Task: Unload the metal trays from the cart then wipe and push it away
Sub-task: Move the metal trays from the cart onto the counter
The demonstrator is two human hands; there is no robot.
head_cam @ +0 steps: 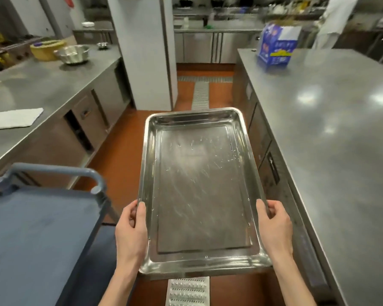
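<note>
A rectangular metal tray point(199, 186), scratched and wet inside, is held level in the air over the aisle. My left hand point(131, 228) grips its left rim, thumb over the edge. My right hand point(274, 226) grips the right rim the same way. The blue cart point(38, 235) stands at the lower left, its top shelf bare and its rounded handle point(60, 171) at the far end. The tray hangs to the right of the cart, between it and the right counter.
A steel counter point(332, 133) runs along the right with a blue and white box point(276, 47) at its far end. The left counter point(42, 89) holds a white cloth point(13, 118), a metal bowl point(72, 54) and a yellow basin point(45, 48). A white pillar point(146, 51) stands ahead; floor drain grates point(200, 93) run down the aisle.
</note>
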